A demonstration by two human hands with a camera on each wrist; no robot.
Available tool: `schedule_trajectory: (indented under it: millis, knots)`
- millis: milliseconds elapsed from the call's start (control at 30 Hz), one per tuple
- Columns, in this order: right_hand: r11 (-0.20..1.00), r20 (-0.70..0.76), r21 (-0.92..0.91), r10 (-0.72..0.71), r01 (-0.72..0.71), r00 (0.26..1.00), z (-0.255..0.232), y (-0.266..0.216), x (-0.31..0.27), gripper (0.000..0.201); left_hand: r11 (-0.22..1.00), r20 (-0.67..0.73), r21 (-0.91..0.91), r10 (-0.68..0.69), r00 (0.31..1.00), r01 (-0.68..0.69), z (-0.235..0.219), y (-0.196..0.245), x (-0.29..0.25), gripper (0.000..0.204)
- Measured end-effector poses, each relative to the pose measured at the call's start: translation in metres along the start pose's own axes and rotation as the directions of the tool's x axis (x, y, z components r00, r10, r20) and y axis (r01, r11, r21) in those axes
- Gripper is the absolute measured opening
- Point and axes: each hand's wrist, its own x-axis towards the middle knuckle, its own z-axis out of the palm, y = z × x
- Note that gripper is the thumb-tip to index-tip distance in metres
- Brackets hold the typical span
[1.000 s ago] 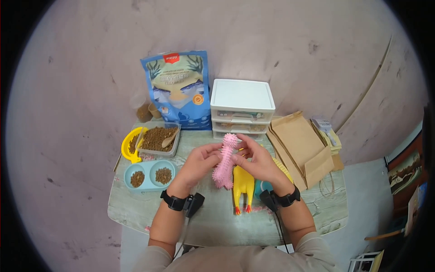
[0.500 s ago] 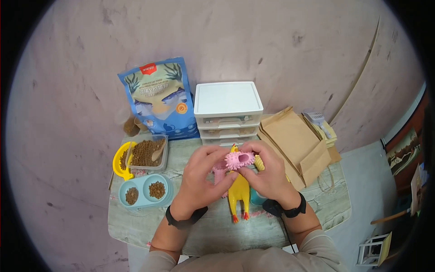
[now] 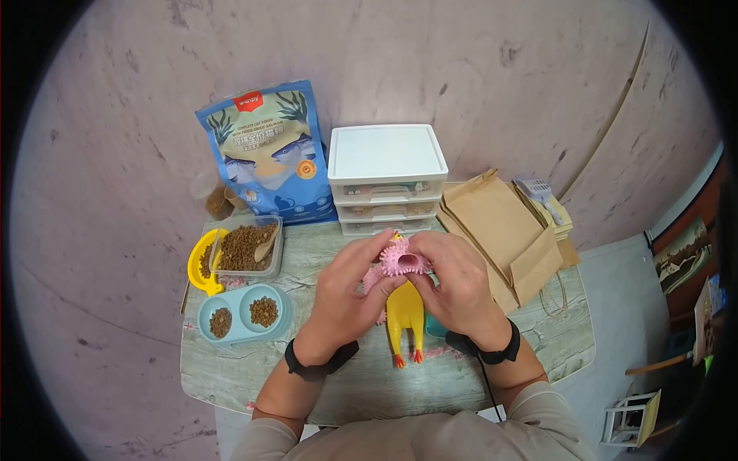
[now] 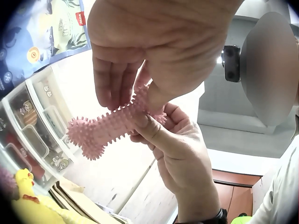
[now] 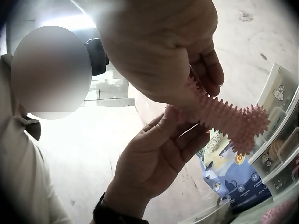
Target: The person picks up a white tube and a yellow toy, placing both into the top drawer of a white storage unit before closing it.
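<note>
Both hands hold a pink spiky bone-shaped toy (image 3: 401, 260) above the table, its hollow end facing the head camera. My left hand (image 3: 344, 288) grips it from the left, with the thumb near the opening. From the other side my right hand (image 3: 459, 286) pinches the same end. In the left wrist view the toy's knobbed far end (image 4: 86, 135) sticks out past the fingers. Beneath the hands lies a yellow rubber chicken (image 3: 405, 313) with red feet, its upper part mostly covered. Another pink spiky thing (image 3: 373, 280) shows partly behind the left hand.
A blue double bowl (image 3: 247, 313) of kibble, a kibble tub (image 3: 278, 257) with a scoop and a yellow bowl (image 3: 198, 260) stand at left. Behind are a food bag (image 3: 269, 169) and white drawers (image 3: 388, 150). Paper bags (image 3: 500, 230) and a litter scoop (image 3: 542, 198) lie right.
The pink toy has been turned from lengthwise in view so its hollow end faces the head camera. Both hands have closed in around it. The head view has shifted slightly.
</note>
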Motion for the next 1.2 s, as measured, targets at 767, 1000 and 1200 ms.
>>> schedule_trajectory:
  millis: [767, 1000, 1200]
  knots:
    - [0.994, 0.086, -0.088, 0.068, -0.061, 0.994, -0.016, -0.01, 0.029, 0.039, 0.996, -0.155, 0.09, -0.001, 0.988, 0.015, -0.012, 0.003, 0.002, 0.033]
    - [0.943, 0.055, -0.198, -0.263, 0.269, 0.963, 0.05, 0.056, 0.104, 0.03, 0.99, -0.122, 0.142, 0.019, 0.992, -0.001, -0.021, -0.01, -0.001, 0.022]
    - [0.917, 0.213, -0.307, -0.193, 0.253, 0.958, 0.08, 0.077, 0.127, 0.031, 0.988, -0.095, 0.146, -0.033, 0.995, 0.046, -0.03, -0.012, -0.001, 0.02]
